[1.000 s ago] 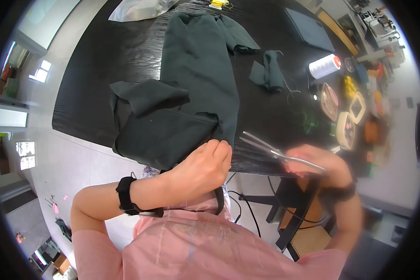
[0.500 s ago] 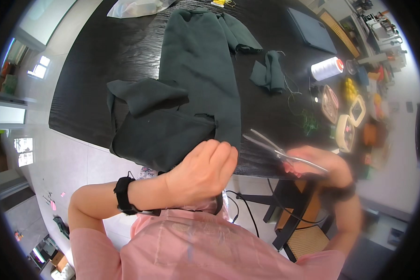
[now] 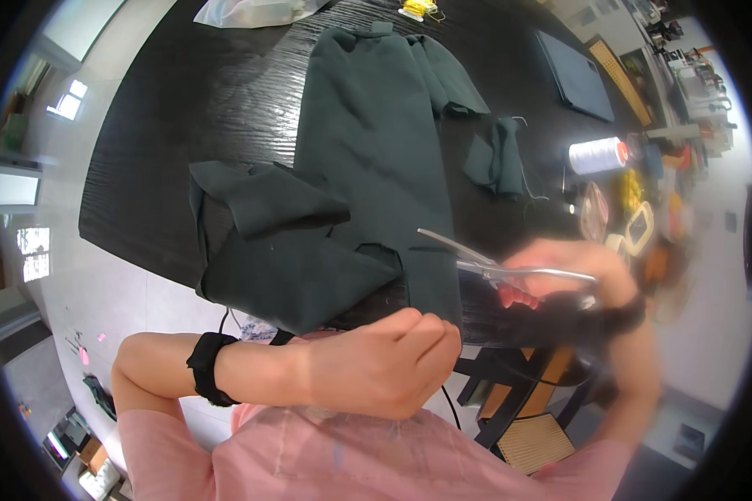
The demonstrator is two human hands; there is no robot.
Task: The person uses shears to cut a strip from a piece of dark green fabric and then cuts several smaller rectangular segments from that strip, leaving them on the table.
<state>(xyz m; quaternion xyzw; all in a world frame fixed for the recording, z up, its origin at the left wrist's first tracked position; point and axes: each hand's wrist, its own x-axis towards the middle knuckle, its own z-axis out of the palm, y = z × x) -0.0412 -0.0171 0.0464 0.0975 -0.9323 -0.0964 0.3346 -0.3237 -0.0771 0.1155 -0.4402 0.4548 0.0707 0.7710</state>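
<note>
A long dark green cloth piece [image 3: 368,138] lies on the black table [image 3: 159,167], with folded sections [image 3: 301,284] over its lower left. My left hand [image 3: 384,363] is closed on the cloth's lower end at the table's front edge, its fingertips hidden. Just right of it, my right hand [image 3: 551,271], blurred, grips metal scissors [image 3: 485,269] with parted blades, their tips lying over the cloth strip. A smaller green scrap [image 3: 497,159] rests right of the long piece.
A white thread spool [image 3: 593,155], tablet-like slab [image 3: 572,71] and small open cases [image 3: 639,217] are on the right. Yellow thread [image 3: 418,10] and a translucent bag [image 3: 255,10] sit at the back. A cane chair [image 3: 535,438] and cables are below the front edge.
My left hand has moved down and right, drawing the cloth's end toward me. The scissors have shifted left onto the cloth, tilted flatter. The tabletop items appear slightly lower and further right.
</note>
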